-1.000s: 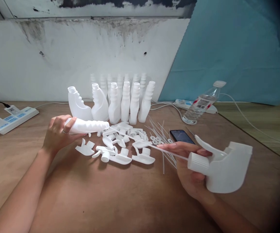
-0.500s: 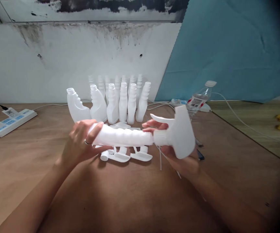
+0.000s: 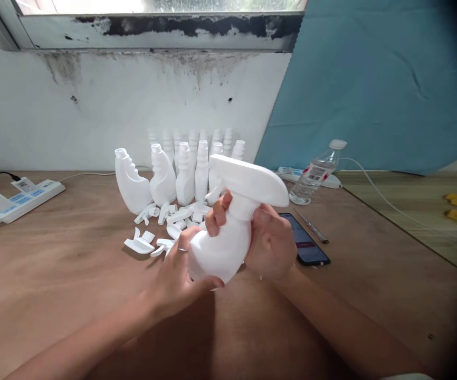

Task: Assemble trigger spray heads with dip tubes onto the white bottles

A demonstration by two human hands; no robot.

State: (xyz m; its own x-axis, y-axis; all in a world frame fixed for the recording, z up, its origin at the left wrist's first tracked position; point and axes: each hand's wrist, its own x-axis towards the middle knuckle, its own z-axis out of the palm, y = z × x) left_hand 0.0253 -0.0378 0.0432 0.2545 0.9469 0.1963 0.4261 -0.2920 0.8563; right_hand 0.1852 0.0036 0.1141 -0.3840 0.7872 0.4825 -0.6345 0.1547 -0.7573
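A white plastic spray bottle (image 3: 222, 248) is held tilted in front of me, with a white trigger spray head (image 3: 248, 182) on its neck. My left hand (image 3: 177, 279) is closed round the lower body, thumb on the near side. My right hand (image 3: 274, 243) wraps round the neck just under the head, its fingertips showing on the far side near the trigger. Loose white spray heads (image 3: 139, 244) lie on the table behind and left of the bottle. Several white bottles without heads (image 3: 127, 182) stand upright behind them, partly hidden by the held one.
On the wooden table (image 3: 54, 274), a power strip (image 3: 30, 199) with plugs lies at the left. To the right are a phone (image 3: 310, 245), a thin metal-coloured tool (image 3: 313, 227) and a clear water bottle (image 3: 315, 174). A white wall (image 3: 105, 105) and blue sheet (image 3: 363, 95) stand behind.
The spray bottle has turned from lying level to more upright, its head now on top. My right hand has shifted to the neck, my left hand has moved right and lower. The view has tilted up slightly.
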